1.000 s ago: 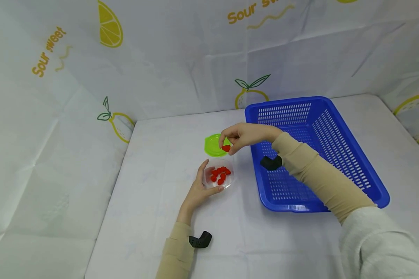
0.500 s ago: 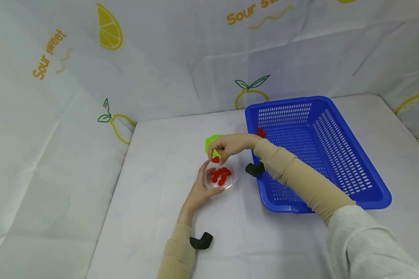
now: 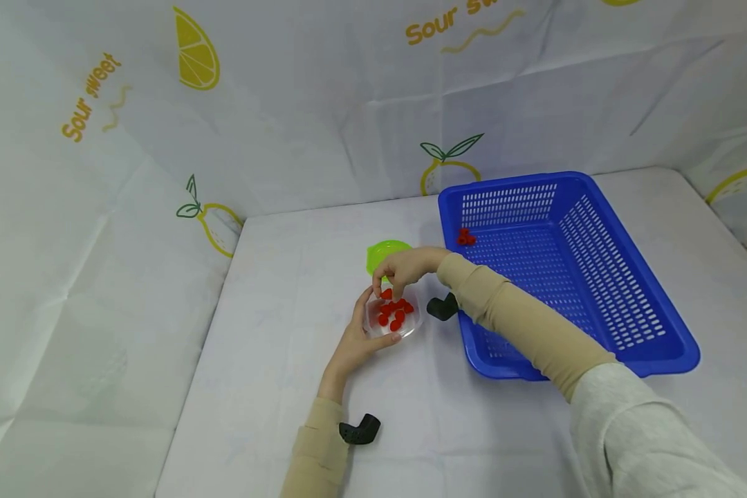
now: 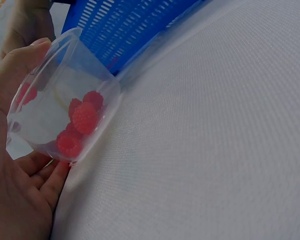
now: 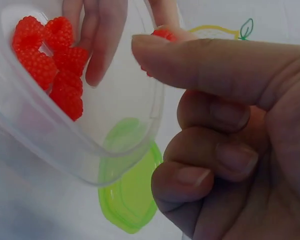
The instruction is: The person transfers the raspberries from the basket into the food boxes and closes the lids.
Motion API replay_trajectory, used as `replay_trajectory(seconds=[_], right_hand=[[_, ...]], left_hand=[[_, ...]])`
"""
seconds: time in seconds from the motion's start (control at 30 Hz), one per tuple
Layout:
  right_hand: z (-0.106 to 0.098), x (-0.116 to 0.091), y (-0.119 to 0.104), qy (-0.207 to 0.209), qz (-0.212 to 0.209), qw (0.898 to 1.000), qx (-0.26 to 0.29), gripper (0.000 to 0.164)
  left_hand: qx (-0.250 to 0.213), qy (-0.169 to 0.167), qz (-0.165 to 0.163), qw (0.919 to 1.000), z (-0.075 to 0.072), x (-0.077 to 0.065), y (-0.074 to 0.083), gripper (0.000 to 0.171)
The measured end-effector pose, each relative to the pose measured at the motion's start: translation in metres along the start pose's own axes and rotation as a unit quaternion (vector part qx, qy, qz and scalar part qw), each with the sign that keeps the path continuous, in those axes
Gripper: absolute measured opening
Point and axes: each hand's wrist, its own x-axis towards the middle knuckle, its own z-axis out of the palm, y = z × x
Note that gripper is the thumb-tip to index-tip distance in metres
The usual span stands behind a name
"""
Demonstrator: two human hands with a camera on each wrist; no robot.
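My right hand [image 3: 403, 267], pinching a raspberry [image 3: 386, 294], is now lower, at the tub's [image 5: 80, 159] twelve o'clock, seemingly release-ready while my left hand [image 3: 356, 342] grips.

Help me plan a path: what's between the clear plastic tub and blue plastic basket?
The head view shows white tablecloth, with the right wrist's black device above it.

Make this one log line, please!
left hand: holds clear tub | right hand: pinches red berry at tub | other berries: inside tub | green lid: table, beyond tub | blue basket: red pieces inside
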Motion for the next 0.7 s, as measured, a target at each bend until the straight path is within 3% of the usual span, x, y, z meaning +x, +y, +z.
replay_trajectory(seconds=[0.27,0.7], right_hand=[[0.0045,0.0062,0.001,-0.011,0.03,0.999,-0.014,0.03],[0.0064,0.01,0.0052,-0.012,0.025,0.999,-0.021,0.03]], left_hand=[[0.005,0.002,-0.002,1.0,-0.0004,-0.0005,0.0004,0.092],[0.007,0.002,0.001,1.0,-0.0017,-0.0018,0.0037,0.092]])
